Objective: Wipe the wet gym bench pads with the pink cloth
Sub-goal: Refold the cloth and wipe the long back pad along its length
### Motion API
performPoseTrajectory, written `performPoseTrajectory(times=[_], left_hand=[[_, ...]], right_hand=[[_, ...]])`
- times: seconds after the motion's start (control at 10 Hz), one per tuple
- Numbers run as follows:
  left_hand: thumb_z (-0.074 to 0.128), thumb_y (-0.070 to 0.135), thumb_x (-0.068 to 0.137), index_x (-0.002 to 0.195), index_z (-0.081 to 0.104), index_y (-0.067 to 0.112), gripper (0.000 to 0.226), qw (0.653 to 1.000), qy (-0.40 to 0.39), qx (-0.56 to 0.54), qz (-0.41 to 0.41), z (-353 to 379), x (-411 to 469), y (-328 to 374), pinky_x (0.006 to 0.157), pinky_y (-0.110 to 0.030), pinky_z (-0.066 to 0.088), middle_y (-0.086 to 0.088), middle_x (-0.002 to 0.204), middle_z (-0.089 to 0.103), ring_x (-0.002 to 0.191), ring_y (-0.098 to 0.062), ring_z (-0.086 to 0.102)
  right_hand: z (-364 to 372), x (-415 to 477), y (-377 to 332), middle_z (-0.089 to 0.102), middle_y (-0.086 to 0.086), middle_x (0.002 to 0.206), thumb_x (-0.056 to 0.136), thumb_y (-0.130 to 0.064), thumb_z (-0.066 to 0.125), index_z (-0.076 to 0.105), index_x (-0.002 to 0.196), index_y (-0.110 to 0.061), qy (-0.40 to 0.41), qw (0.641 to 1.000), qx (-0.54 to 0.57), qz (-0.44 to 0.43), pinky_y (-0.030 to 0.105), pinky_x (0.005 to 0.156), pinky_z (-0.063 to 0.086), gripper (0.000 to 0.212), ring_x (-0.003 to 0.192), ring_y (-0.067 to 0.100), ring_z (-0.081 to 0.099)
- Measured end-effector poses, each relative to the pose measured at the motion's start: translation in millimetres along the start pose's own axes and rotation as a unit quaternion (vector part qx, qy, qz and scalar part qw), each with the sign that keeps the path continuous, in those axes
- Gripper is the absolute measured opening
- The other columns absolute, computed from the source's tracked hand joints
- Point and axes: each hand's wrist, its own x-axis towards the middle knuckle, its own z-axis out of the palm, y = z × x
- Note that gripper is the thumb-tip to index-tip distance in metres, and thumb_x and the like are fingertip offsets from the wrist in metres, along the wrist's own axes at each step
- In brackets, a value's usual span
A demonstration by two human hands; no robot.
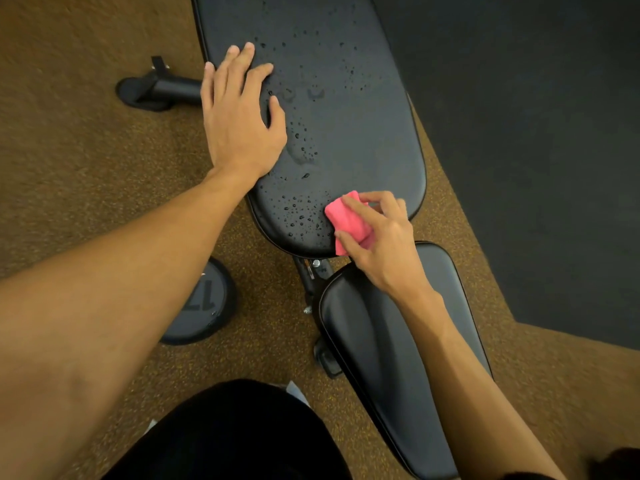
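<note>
Brown gym floor [86, 150]; right grip [384, 244] pinches limp-looking cloth [346, 216] on slick wet pad [346, 98], left grip [239, 123] released, flat.

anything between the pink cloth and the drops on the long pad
Nothing visible: the pink cloth in the right hand lies beside the droplets; the left hand rests on the left edge of the long pad.

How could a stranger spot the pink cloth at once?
Find the long black bench pad running up the middle, dotted with water drops. At its near rounded end, the right hand pinches a small folded cloth. It alone is bright pink against the dark padding.
</note>
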Motion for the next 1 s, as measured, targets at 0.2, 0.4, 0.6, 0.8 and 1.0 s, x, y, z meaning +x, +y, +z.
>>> performPoseTrajectory(times=[0.2, 0.4, 0.6, 0.8, 1.0], left_hand=[[0.04, 0.041, 0.104, 0.147, 0.056, 0.026, 0.047, 1.0, -0.003, 0.01, -0.004, 1, 0, -1, 0.133, -0.044, 0.009, 0.006, 0.169, 0.037, 0.16, -0.016, 0.025], [0.04, 0.042, 0.104, 0.146, 0.056, 0.027, 0.047, 1.0, -0.005, 0.014, -0.003, 1, 0, -1, 0.133, -0.043, 0.009, 0.007, 0.169, 0.036, 0.16, -0.015, 0.024], [0.041, 0.041, 0.104, 0.146, 0.056, 0.027, 0.047, 1.0, 0.0, 0.011, -0.002, 2, 0, -1, 0.133, -0.044, 0.01, 0.006, 0.168, 0.037, 0.16, -0.016, 0.025], [0.041, 0.04, 0.104, 0.146, 0.057, 0.026, 0.046, 1.0, 0.001, 0.011, 0.0, 2, 0, -1, 0.132, -0.044, 0.01, 0.006, 0.168, 0.037, 0.16, -0.016, 0.025], [0.042, 0.04, 0.104, 0.145, 0.057, 0.025, 0.046, 1.0, 0.003, 0.004, 0.0, 2, 0, -2, 0.133, -0.044, 0.01, 0.005, 0.168, 0.038, 0.16, -0.017, 0.026]], right_hand=[[1, 1, 1, 0.062, 0.004, 0.133, 0.092, -0.027, 0.085, 0.072, 0.139, -0.015, 0.049, 0.995, 0.041, 0.075, 0.016, 0.104, 0.03, 0.05, 0.118, 0.022, 0.051], [22, -17, -25, 0.061, 0.006, 0.134, 0.093, -0.025, 0.083, 0.072, 0.138, -0.013, 0.037, 0.998, 0.057, -0.005, 0.008, 0.105, 0.029, 0.048, 0.113, 0.022, 0.048], [17, -13, -17, 0.061, 0.003, 0.133, 0.094, -0.024, 0.082, 0.072, 0.138, -0.011, 0.075, 0.993, 0.061, 0.067, 0.007, 0.105, 0.028, 0.047, 0.115, 0.023, 0.052], [28, -28, -34, 0.061, 0.006, 0.13, 0.094, -0.021, 0.082, 0.072, 0.138, -0.011, 0.047, 0.997, 0.065, 0.008, 0.009, 0.106, 0.03, 0.046, 0.112, 0.024, 0.051], [22, -14, -28, 0.062, 0.004, 0.129, 0.093, -0.022, 0.082, 0.072, 0.137, -0.009, 0.102, 0.988, 0.077, 0.092, 0.008, 0.106, 0.03, 0.047, 0.116, 0.024, 0.054]])
